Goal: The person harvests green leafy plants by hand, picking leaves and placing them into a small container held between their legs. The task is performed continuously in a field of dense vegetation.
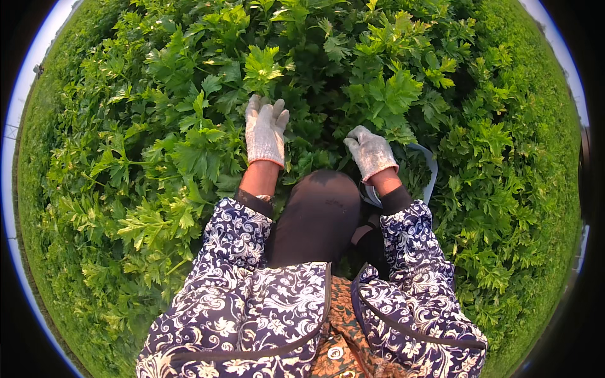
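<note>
My left hand [266,130], in a pale knitted glove with an orange cuff, reaches palm down over leafy green plants that look like celery [198,151]. Its fingers are a little apart, and a bright leaf cluster [261,68] stands just beyond the fingertips. My right hand [371,151], in a matching soiled glove, has its fingers curled down beside a large leaf cluster [392,97]. Whether it grips a stem is hidden. Beneath and right of that hand, a white curved rim or handle [431,172] shows among the leaves, its object partly covered by my wrist and sleeve.
My dark-clad knee [321,203] rises between my forearms, against the foliage. Dense plants surround me on every side. A darker gap between plants [324,99] lies ahead. The field runs out to the horizon at both sides.
</note>
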`<state>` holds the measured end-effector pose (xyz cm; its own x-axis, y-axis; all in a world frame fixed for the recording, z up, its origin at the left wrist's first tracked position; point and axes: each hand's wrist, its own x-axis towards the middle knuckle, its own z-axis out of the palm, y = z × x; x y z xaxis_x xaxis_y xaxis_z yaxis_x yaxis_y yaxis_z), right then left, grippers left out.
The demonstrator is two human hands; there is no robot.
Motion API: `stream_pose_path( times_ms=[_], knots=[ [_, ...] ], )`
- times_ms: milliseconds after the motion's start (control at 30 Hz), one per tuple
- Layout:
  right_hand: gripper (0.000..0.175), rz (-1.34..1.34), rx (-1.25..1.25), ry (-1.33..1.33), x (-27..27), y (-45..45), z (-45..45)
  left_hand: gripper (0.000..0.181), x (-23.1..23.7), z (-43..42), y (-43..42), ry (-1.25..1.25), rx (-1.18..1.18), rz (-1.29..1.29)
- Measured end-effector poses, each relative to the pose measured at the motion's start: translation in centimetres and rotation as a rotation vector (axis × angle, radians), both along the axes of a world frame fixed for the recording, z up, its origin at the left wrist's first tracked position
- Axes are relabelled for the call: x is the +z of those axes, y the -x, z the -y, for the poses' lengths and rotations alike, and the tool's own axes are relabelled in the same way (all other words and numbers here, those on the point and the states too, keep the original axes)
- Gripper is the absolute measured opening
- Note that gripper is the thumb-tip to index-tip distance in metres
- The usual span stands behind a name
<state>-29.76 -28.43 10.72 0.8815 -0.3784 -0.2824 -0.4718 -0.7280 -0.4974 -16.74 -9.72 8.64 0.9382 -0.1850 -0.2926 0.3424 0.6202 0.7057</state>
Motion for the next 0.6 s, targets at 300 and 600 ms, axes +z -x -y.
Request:
stream_pose_path(
  times_ms=[300, 600],
  knots=[
    [0.066, -0.048, 0.001, 0.036, -6.6, -16.4, -0.8, 0.061, 0.6, 0.3, 0.5, -0.059, -0.013, -0.023],
    [0.030, -0.116, 0.033, -0.011, -10.9, -17.5, -1.3, 0.056, 0.4, 0.1, 0.8, -0.054, -0.008, -0.001]
  ],
)
